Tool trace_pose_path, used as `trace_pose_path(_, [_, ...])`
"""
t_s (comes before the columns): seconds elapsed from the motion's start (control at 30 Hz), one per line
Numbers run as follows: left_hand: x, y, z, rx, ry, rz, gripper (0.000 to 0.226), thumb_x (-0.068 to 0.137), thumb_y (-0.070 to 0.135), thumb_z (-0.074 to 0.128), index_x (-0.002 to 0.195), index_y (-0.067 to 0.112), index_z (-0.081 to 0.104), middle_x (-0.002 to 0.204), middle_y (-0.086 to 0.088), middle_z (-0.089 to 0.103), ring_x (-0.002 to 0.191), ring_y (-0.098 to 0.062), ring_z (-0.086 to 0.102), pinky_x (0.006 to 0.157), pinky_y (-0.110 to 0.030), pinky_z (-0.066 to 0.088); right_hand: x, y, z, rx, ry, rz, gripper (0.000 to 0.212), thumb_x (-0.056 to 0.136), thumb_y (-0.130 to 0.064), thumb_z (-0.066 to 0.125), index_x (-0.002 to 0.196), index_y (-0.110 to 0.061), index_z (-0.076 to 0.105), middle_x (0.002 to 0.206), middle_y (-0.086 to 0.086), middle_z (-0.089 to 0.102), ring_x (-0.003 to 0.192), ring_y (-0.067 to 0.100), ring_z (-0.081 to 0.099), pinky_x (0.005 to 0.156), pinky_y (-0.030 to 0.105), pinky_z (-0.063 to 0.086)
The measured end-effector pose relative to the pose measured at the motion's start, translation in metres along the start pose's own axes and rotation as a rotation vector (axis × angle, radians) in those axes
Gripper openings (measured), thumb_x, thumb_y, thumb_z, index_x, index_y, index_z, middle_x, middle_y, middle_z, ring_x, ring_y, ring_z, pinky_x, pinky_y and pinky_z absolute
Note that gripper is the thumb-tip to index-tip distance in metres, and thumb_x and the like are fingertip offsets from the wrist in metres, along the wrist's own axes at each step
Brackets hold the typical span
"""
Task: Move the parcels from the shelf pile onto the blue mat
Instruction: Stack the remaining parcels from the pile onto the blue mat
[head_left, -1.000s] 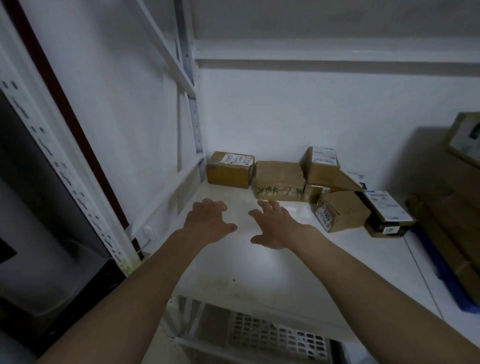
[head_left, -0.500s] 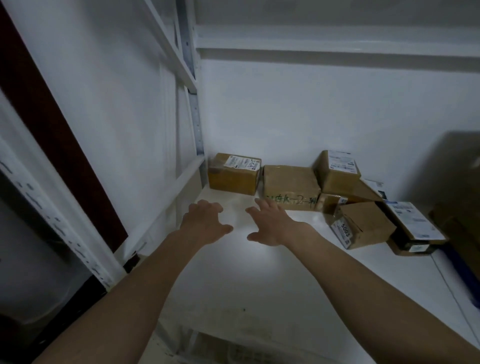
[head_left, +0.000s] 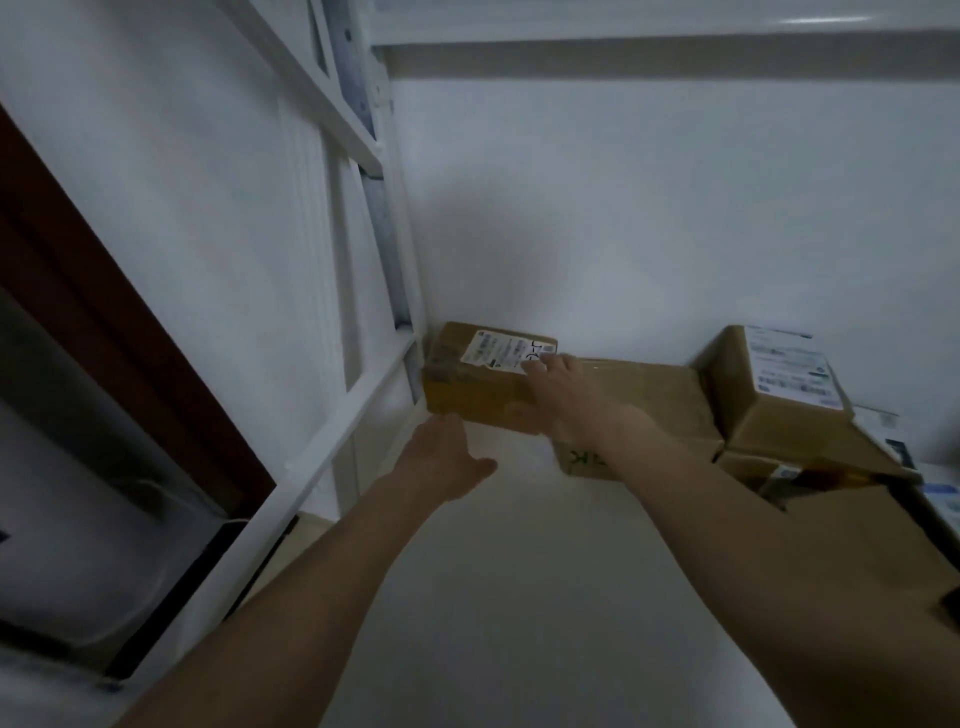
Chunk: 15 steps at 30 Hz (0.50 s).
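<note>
Several brown cardboard parcels lie along the back wall of a white shelf (head_left: 519, 571). The leftmost parcel (head_left: 467, 384), with a white label on top, sits in the back left corner. My right hand (head_left: 563, 392) lies over its right end, fingertips on the label. My left hand (head_left: 441, 457) hovers just in front of that parcel's lower left edge, fingers extended toward it, holding nothing. A flatter parcel (head_left: 654, 400) with green writing lies right of it, partly behind my right forearm. The blue mat is not in view.
More parcels are piled at the right: a box with a white label (head_left: 774, 384) on top, others (head_left: 852, 519) below and in front. White shelf uprights (head_left: 384, 208) and a crossbar (head_left: 332, 447) run along the left. A dark red frame (head_left: 104, 322) stands further left.
Both hands have reached forward to the back left corner. My right hand has come onto the leftmost parcel's top; my left hand has come close to its front. The view has moved closer.
</note>
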<state>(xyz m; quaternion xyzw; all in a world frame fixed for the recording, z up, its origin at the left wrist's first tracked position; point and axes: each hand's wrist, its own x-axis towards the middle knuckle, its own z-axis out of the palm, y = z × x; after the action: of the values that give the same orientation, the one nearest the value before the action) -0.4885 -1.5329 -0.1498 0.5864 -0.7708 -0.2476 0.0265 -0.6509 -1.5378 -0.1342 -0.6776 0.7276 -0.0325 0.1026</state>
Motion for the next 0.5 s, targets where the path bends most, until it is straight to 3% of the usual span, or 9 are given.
trace_pose_path(0.13, [0.026, 0.003, 0.009, -0.098, -0.038, -0.026, 0.079, 0.088, 0.047, 0.062, 0.148, 0.013, 0.024, 0.145, -0.004, 0.044, 0.129, -0.024, 0.046, 0.1, -0.03, 0.039, 0.039, 0.009, -0.005, 0.026, 0.016, 0.033, 0.059, 0.098, -0.043, 0.043, 0.14, -0.002, 0.033, 0.14, 0.018, 0.038, 0.129, 0.034, 0.033, 0.105, 0.04, 0.032])
trace_pose_path(0.27, [0.041, 0.003, 0.018, -0.191, -0.08, -0.061, 0.091, 0.087, 0.05, 0.061, 0.152, 0.01, 0.011, 0.152, -0.008, 0.035, 0.135, -0.025, 0.039, 0.106, -0.031, 0.035, 0.067, 0.014, -0.003, 0.076, -0.012, 0.071, 0.061, 0.097, -0.045, 0.042, 0.14, -0.002, 0.033, 0.139, 0.019, 0.038, 0.129, 0.035, 0.033, 0.106, 0.042, 0.033])
trace_pose_path(0.5, [0.055, -0.009, 0.024, -0.38, -0.083, -0.108, 0.097, 0.081, 0.054, 0.067, 0.153, 0.016, 0.015, 0.153, -0.004, 0.034, 0.136, -0.023, 0.038, 0.103, -0.028, 0.034, 0.09, 0.01, 0.006, 0.011, 0.033, 0.08, 0.071, 0.092, -0.056, 0.045, 0.143, -0.008, 0.032, 0.137, 0.018, 0.039, 0.126, 0.034, 0.033, 0.105, 0.042, 0.034])
